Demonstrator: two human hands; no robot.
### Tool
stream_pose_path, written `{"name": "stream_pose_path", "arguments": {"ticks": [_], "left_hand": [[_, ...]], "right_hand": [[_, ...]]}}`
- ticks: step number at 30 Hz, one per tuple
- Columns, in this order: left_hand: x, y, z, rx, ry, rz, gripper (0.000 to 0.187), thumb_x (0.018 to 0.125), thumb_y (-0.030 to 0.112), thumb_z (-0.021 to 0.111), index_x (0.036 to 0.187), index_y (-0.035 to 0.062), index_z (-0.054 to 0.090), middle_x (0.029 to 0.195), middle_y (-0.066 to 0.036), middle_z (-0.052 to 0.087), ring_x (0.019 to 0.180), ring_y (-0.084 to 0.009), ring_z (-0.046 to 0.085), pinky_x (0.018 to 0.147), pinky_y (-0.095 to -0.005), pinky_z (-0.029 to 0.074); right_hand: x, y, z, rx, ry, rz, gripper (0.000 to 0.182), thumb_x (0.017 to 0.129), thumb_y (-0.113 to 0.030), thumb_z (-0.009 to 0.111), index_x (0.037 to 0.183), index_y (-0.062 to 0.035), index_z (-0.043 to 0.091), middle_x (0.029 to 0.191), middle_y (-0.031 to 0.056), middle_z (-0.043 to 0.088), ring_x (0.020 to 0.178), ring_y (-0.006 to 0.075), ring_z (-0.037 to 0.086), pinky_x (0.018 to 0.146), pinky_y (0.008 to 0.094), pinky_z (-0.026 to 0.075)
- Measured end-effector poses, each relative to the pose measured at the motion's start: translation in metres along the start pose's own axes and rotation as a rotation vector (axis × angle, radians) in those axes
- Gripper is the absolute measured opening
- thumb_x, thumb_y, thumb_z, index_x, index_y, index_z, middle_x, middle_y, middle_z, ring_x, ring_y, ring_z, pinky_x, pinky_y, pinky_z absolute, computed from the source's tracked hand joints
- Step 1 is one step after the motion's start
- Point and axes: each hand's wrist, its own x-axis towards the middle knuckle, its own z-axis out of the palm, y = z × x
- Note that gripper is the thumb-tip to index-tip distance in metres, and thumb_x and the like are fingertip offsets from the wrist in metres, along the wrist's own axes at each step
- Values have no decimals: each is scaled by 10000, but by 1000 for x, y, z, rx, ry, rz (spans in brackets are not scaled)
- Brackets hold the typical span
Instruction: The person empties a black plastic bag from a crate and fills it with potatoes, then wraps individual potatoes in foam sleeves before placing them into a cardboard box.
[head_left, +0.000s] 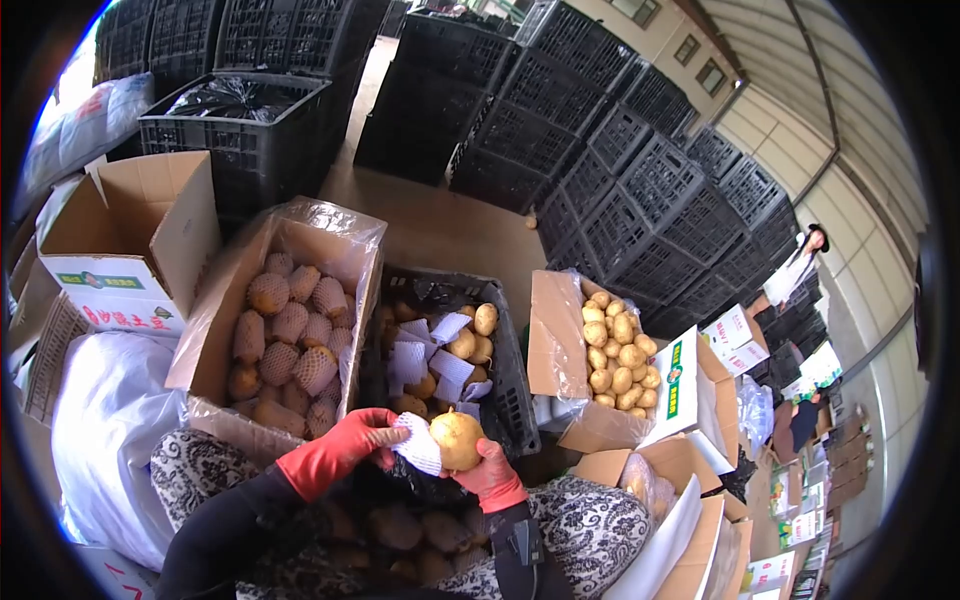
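Black crates [650,195] are standing in tall stacks on the far side, and windows [711,77] are showing in the wall [765,125] behind. A person [797,268] is appearing at far right. A white sack [115,430] is bulging at near left.

Stacked black crates [655,185] stand beside a pale panelled wall [775,125] with small windows [711,77]

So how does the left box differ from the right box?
The left box holds sleeved potatoes; the right box holds bare potatoes. Those in the left box look larger than those in the right box. The left box has plain cardboard sides showing, and so does the right box; both are open and lined with clear plastic.
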Motion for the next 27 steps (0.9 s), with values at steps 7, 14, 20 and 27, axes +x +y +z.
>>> {"name": "stream_pose_path", "arguments": {"ticks": [7,14,20,27], "left_hand": [[-8,6,2,-171,53,57,166,985,216,656,1072,94,585,881,-94,702,603,-182,686,549,-307,573],[4,-50,11,67,76,86,344,983,284,667,1244,66,614,1084,-43,723,923,-189,714,783,-334,582],[-11,-3,6,-122,-248,28,727,930,615,599,1415,93,455,1198,-106,667,883,-211,723,730,-337,595],[-16,-10,7,-391,-324,97,853,852,699,634,1391,62,460,1108,-103,683,763,-192,717,681,-342,612]], "right_hand": [[4,-5,-3,-80,28,-7,740,791,-420,757,1383,-50,509,1224,111,648,971,254,672,750,394,567],[18,-13,22,-558,230,-207,687,772,-339,831,1297,-2,544,1212,90,607,1103,194,615,978,350,503],[31,-24,71,-1684,-144,-672,715,747,-202,856,1366,-52,531,1389,135,546,1306,283,510,1111,396,393],[66,23,20,173,-318,198,526,1039,-385,502,1446,-58,443,1300,112,608,1137,219,610,1022,367,470]]}}
